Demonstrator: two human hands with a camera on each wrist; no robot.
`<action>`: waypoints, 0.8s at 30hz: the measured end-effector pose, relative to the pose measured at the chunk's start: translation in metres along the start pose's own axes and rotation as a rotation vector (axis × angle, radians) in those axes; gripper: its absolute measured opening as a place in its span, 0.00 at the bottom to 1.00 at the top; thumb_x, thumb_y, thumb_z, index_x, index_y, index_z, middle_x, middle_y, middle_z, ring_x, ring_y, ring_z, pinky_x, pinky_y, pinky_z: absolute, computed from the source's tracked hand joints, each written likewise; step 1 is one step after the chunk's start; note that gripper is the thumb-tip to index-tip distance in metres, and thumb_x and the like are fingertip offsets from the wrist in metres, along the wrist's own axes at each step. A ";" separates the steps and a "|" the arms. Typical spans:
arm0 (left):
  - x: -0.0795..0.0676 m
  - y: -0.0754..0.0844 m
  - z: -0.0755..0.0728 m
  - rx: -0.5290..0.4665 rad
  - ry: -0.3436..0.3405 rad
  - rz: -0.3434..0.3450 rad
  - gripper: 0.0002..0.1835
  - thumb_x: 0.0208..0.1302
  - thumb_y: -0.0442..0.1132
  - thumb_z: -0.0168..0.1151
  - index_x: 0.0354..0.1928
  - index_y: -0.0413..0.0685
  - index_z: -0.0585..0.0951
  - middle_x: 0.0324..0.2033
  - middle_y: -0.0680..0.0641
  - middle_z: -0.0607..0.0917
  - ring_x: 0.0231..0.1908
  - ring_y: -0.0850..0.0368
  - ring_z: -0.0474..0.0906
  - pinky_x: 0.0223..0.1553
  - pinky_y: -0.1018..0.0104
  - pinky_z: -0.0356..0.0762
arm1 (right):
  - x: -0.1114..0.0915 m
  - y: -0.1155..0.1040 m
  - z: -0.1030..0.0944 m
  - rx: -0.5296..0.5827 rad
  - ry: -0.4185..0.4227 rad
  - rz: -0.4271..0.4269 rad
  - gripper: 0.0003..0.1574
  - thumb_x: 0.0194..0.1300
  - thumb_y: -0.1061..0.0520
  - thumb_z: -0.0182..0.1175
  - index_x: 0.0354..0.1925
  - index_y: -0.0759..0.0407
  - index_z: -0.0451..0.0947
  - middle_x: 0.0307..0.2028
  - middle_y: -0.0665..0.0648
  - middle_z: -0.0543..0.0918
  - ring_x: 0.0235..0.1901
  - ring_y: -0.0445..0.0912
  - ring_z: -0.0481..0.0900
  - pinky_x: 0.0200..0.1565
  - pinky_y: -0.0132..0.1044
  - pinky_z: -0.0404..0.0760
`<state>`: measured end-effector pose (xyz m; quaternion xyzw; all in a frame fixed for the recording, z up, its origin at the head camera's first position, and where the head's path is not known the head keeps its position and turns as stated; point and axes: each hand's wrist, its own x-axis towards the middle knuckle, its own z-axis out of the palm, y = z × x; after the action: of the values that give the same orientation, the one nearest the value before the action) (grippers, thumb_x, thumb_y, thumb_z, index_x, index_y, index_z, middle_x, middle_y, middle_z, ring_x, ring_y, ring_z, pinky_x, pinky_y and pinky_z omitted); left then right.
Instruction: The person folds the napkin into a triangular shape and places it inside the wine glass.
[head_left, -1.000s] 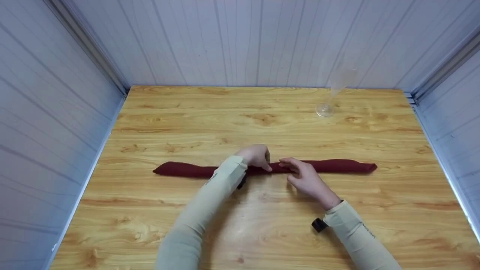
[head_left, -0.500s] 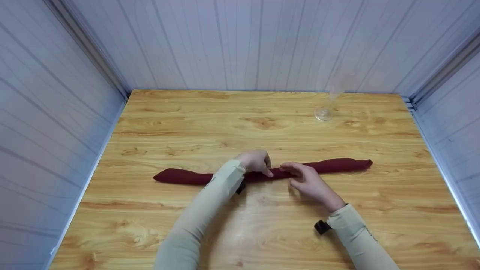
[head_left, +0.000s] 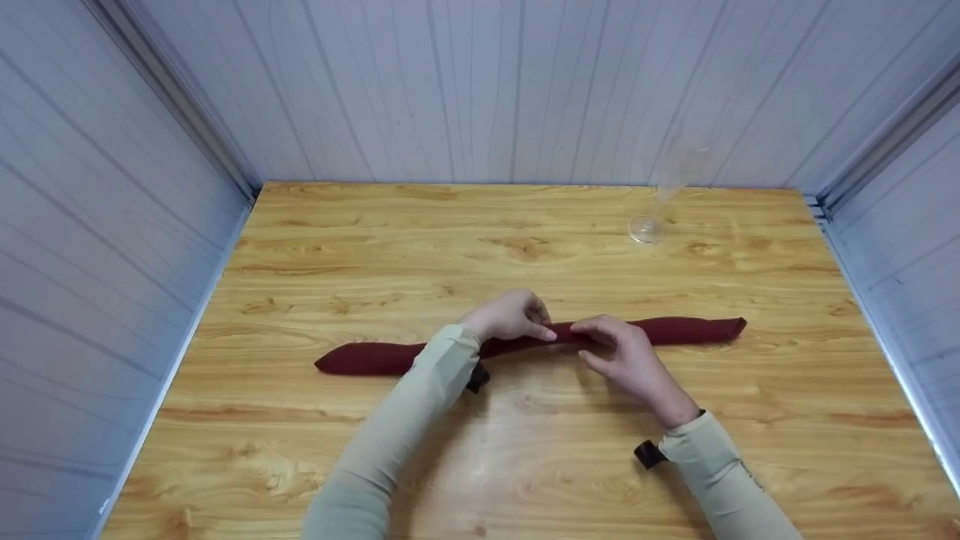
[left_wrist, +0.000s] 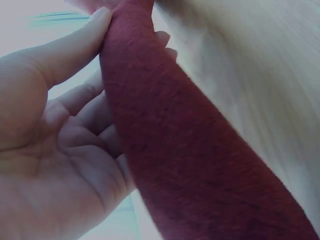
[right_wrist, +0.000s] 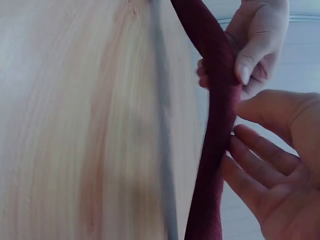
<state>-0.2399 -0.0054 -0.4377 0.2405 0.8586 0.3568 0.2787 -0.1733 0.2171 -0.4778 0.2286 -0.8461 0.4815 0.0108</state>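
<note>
A long, narrow strip of dark red cloth [head_left: 690, 331], folded or rolled lengthwise, stretches across the wooden table [head_left: 480, 255]. My left hand [head_left: 510, 315] grips it near the middle; in the left wrist view the thumb [left_wrist: 80, 50] presses the near edge while fingers curl behind. My right hand [head_left: 622, 356] is just to the right, its relaxed fingertips at the cloth's edge and its thumb [right_wrist: 265, 110] spread from the other fingers. The strip's middle bows upward between the hands, and both ends lie flat. Part of its left half is hidden by the left forearm.
A clear stemmed glass [head_left: 646, 229] stands at the back right of the table, hard to see against the wall. Pale panelled walls [head_left: 480, 90] enclose the back and both sides. A black wrist camera [head_left: 649, 454] hangs by the right cuff.
The left hand has raised the middle of the cloth, which now arches, and its left tip has slid slightly rightward. The right hand has shifted slightly right. The head view has tilted a little.
</note>
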 end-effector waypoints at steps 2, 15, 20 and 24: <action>-0.002 0.003 -0.002 -0.038 0.021 0.018 0.14 0.58 0.44 0.69 0.40 0.40 0.84 0.31 0.50 0.85 0.33 0.60 0.78 0.40 0.69 0.76 | 0.001 -0.002 -0.001 -0.049 0.049 -0.033 0.23 0.51 0.72 0.69 0.46 0.57 0.83 0.45 0.49 0.82 0.48 0.44 0.78 0.52 0.36 0.76; -0.007 0.032 -0.012 -0.226 0.118 0.107 0.14 0.60 0.44 0.68 0.39 0.40 0.83 0.30 0.50 0.85 0.30 0.62 0.80 0.34 0.72 0.77 | 0.017 -0.020 -0.008 -0.135 0.332 -0.156 0.21 0.48 0.70 0.72 0.43 0.56 0.83 0.44 0.50 0.80 0.46 0.45 0.77 0.50 0.33 0.73; -0.012 0.038 -0.020 -0.296 0.035 0.179 0.16 0.62 0.39 0.66 0.48 0.37 0.81 0.40 0.46 0.85 0.41 0.58 0.81 0.42 0.69 0.78 | 0.021 -0.028 -0.015 -0.108 0.390 -0.175 0.21 0.48 0.72 0.71 0.42 0.58 0.83 0.43 0.52 0.81 0.45 0.47 0.77 0.51 0.32 0.73; -0.020 0.039 -0.031 -0.347 -0.072 0.215 0.22 0.62 0.35 0.65 0.58 0.38 0.76 0.44 0.44 0.84 0.46 0.56 0.80 0.47 0.67 0.77 | 0.022 -0.049 -0.023 -0.050 0.409 -0.198 0.21 0.47 0.77 0.69 0.41 0.65 0.82 0.41 0.59 0.81 0.44 0.51 0.77 0.51 0.30 0.72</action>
<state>-0.2369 -0.0079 -0.3846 0.2918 0.7430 0.5184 0.3067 -0.1783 0.2068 -0.4204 0.2079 -0.8114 0.4932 0.2350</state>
